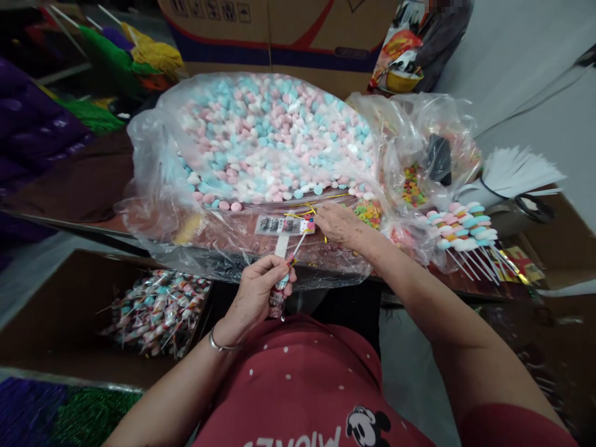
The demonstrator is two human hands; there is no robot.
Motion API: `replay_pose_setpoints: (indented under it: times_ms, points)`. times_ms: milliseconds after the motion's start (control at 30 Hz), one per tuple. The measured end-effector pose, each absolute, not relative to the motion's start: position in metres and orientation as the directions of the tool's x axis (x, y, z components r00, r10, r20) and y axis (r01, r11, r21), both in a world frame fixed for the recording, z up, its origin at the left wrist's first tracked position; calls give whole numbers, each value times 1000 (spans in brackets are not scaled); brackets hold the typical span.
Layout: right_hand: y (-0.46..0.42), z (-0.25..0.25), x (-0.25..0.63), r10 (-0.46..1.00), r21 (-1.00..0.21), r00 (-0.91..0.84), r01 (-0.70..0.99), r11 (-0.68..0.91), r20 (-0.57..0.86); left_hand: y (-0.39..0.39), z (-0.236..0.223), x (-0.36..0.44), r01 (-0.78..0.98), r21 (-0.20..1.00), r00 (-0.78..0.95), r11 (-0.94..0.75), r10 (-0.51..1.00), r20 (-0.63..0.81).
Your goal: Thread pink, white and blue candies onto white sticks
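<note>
My left hand [264, 287] is closed around a wrapped marshmallow stick [278, 298]. Its white stick points up and away from me, and the wrapper is gathered at my fingertips. Over the table, my right hand [342, 225] has its fingertips pinched at thin gold twist ties [305, 212]; which strand it grips is partly hidden. Beside those ties lies a small printed card or packet [279, 225]. Behind both hands a large clear plastic bag [153, 139] spreads over the table, full of pink, white and blue marshmallows [279, 133].
Unwrapped marshmallow sticks [465, 230] lie stacked at the right, near a container of white sticks [521, 174]. Colourful ring candies [367, 213] sit by my right wrist. A cardboard box [41, 329] at lower left holds many wrapped sticks. A large carton [279, 37] stands behind.
</note>
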State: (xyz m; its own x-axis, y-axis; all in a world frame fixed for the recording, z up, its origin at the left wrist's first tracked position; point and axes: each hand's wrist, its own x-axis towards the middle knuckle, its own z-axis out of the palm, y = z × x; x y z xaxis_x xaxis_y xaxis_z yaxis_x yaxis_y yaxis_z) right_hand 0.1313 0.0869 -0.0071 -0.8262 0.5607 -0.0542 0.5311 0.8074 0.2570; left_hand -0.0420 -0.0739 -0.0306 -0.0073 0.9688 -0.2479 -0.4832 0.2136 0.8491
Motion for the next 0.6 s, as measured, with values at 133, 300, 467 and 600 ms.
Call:
replay_pose_setpoints:
  times_ms: [133,300,467,600]
  points:
    - [78,8,139,730,138,-682,727,672,35,-70,-30,-42,-507,840,-16,192,973,-231]
    - [37,10,136,838,-394,-481,739,546,259,-64,-26,-33,-552,810,28,197,975,-218]
    - [-10,-2,123,871,-945,-487,246,215,72,-61,-23,-23,-584,782,58,217,972,-226]
    - [-17,-4,123,848,-981,-531,163,107,4,-62,-26,-19,-592,775,39,220,969,-244]
